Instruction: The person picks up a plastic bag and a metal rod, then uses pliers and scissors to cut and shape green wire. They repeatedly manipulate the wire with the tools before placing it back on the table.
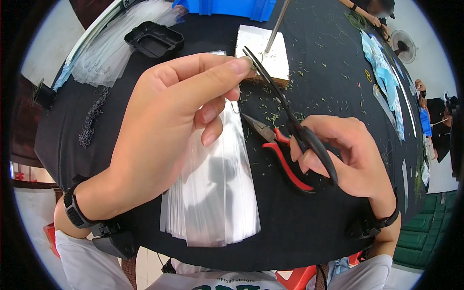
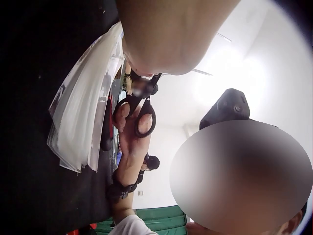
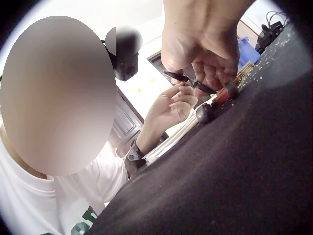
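Observation:
My left hand [image 1: 166, 104] is raised over a stack of clear plastic sleeves [image 1: 212, 208], thumb and forefinger pinched together. A thin strand shows around those fingertips; most of what they pinch is hidden. My right hand [image 1: 350, 152] holds black scissors [image 1: 276, 89], with finger and thumb through the handle loops, also seen in the left wrist view on the scissors [image 2: 139, 117]. The blade tips reach right up to the left fingertips. Below the scissors, red-handled pliers [image 1: 287, 166] lie on the black cloth.
A white-topped block [image 1: 249, 41] with an upright rod [image 1: 278, 26] stands at the back, green clippings around it. Behind are a blue bin [image 1: 227, 7] and a black tray [image 1: 152, 41]. Dark twisted wire [image 1: 92, 121] and more plastic sleeves [image 1: 108, 50] lie left. Other people sit far right.

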Demonstrator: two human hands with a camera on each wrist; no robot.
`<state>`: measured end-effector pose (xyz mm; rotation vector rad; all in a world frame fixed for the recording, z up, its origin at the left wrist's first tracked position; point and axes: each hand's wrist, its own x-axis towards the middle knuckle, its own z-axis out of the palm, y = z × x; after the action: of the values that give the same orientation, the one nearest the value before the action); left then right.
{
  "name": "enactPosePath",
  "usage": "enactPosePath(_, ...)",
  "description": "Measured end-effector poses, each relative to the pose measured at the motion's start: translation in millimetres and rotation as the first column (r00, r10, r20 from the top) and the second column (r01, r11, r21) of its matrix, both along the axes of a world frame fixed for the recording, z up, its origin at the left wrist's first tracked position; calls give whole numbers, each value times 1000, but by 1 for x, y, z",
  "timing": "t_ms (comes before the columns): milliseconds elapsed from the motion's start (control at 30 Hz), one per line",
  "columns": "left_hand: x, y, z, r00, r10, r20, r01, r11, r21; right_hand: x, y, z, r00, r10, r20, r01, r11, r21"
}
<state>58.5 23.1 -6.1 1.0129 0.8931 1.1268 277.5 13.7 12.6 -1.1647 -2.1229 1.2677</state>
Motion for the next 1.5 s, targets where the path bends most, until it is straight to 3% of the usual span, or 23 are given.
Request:
enactPosePath(333, -2, 1, -2, 1000, -18, 0, 18, 1000, 17, -3, -4, 1, 996, -86, -21, 84, 995, -53)
enactPosePath(433, -1, 1, -2, 999, -15, -33, 17, 999, 43, 1, -2, -3, 997, -69, -28, 69, 998, 14)
enactPosePath(533, -1, 1, -3, 999, -22, -47, 26, 997, 77, 6, 3, -6, 978, -155, -139, 155, 988, -9)
enactPosePath(567, -2, 1, -2, 998, -32, -59, 36, 996, 79, 6, 5, -12, 965, -227, -129, 234, 971, 48)
enactPosePath(667, -2, -1, 1, 996, -60, -71, 65, 995, 82, 9, 7, -9, 877, -422, 229, 310, 861, 403)
enactPosePath(800, 2, -2, 5, 994, -111, -12, 112, 990, 90, 7, 5, -8, 835, -508, 213, 228, 671, 705)
enactPosePath(900, 3, -2, 8, 976, -201, 82, 189, 973, 132, 3, 4, -5, 860, -491, 138, 273, 672, 688)
enactPosePath(1000, -2, -3, 10, 929, -325, 174, 304, 943, 139, 0, 4, -4, 981, -193, -34, 192, 916, 352)
enactPosePath(1067, -1, -4, 12, 917, -367, 155, 345, 926, 151, -9, 3, -4, 982, -59, -179, 86, 985, 149)
enactPosePath(1133, -1, -4, 13, 900, -402, 172, 376, 912, 165, -16, 5, -9, 965, 31, -261, 1, 992, 122)
enactPosePath(1267, -1, -6, 19, 912, -372, 174, 354, 927, 126, -20, 6, -3, 967, 135, -215, -107, 985, 138)
enactPosePath(1367, -3, -5, 16, 910, -384, 153, 357, 917, 181, -20, 5, -6, 942, 75, -328, -106, 991, -78)
enactPosePath(1500, -3, -6, 21, 946, -312, -87, 324, 911, 255, -27, 0, -7, 928, 25, -371, -106, 974, -198)
